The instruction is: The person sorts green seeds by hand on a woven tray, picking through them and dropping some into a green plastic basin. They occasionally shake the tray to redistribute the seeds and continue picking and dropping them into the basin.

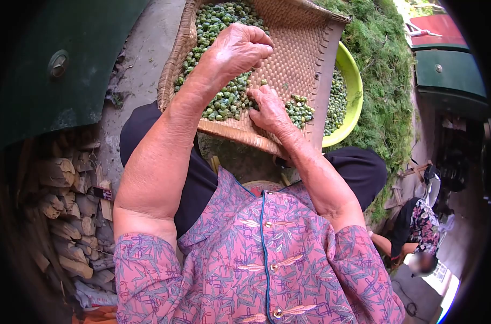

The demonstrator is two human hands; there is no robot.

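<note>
A woven wicker winnowing basket [297, 48] rests across my lap, tilted, with a large heap of small round green fruits [224, 100] along its left side. A smaller cluster of green fruits [298, 112] lies near its right front corner. Above the heap, my left hand [243, 51] is closed with its fingers curled together; whatever is in them is hidden. My right hand [270, 109] reaches down into the basket between the two groups, its thumb and fingers bent around green fruits at the heap's edge.
A yellow-green basin [355, 92] holding more green fruits stands right of the basket. Feathery green plants [383, 81] lie piled beyond it. Split firewood [67, 216] is stacked at left below a dark green panel [56, 65]. Another person [418, 227] is at lower right.
</note>
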